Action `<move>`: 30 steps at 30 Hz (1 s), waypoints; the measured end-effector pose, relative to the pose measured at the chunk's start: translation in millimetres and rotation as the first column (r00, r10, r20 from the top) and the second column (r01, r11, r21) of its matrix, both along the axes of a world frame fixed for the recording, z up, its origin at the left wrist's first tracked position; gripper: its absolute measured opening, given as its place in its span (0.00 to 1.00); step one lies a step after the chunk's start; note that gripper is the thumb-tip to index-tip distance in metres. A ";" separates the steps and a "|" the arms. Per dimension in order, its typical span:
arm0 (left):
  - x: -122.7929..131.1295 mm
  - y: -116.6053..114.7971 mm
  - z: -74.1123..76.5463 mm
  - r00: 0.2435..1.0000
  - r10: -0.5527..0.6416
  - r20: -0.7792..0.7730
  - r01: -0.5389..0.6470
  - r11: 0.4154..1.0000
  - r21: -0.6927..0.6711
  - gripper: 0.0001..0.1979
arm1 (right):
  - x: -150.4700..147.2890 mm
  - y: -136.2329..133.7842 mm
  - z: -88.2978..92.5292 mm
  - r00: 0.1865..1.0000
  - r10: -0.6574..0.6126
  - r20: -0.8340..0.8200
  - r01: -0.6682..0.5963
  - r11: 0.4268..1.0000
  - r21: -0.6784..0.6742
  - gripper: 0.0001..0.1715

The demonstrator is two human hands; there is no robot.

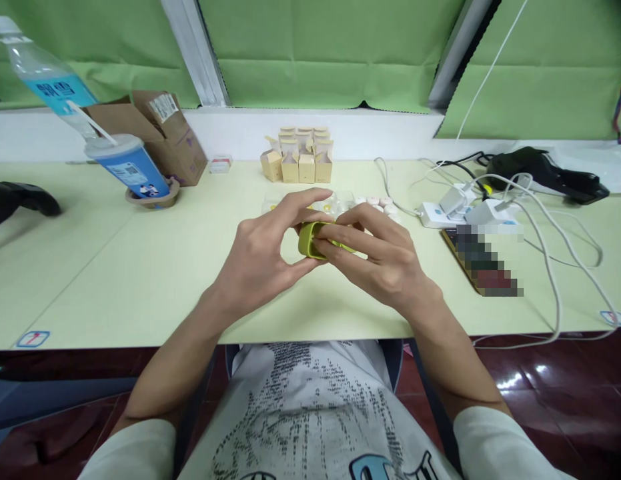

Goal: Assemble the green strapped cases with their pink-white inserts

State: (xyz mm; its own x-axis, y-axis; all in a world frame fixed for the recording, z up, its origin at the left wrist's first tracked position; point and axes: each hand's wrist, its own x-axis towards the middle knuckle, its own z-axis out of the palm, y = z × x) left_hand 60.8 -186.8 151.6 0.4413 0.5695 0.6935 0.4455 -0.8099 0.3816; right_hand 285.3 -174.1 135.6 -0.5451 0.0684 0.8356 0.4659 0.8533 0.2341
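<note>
**Two hands hold a green piece above the table**

The left hand (263, 257) and the right hand (385, 257) meet over the middle of the table (140, 280). Between them is a small green piece (309, 240), rounded, like a ring or a cap. The left thumb and forefinger pinch its left side; the other left fingers are spread a little above it. The right fingers lie together over its right part and hide it, so its full form cannot be told.

Just behind the hands lies a clear tray (340, 200) with small round pink caps (380, 203) beside it. Further back stand small tan boxes (300, 160) in a group near the wall.

At the left stands a blue cup (130, 170) with a straw, in a brown holder. It has a white label, but the writing is too small to read. Above it a bottle (45, 77) with a blue label shows characters I cannot read. Behind the cup is an open carton (165, 133) with a white shipping label, also not readable.

At the right lie a white power strip (440, 213), white cables (555, 267) and a black device (545, 170). One flat thing there is blurred. Two small blue-edged stickers (33, 339) sit near the table front edge.
</note>
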 end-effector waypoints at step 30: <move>4.8 2.6 -5.2 0.975 -0.103 0.196 0.115 0.992 -0.055 0.27 | -4.5 -6.4 4.1 0.813 0.012 -0.582 -0.515 0.481 -0.710 0.30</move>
State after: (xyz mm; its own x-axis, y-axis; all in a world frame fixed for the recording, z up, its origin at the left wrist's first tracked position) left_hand 65.6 -184.2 146.5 0.3652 0.5722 0.7343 0.2690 -0.8200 0.5052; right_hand 280.8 -180.5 139.7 -0.2519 0.7591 0.6003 0.0030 0.6209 -0.7839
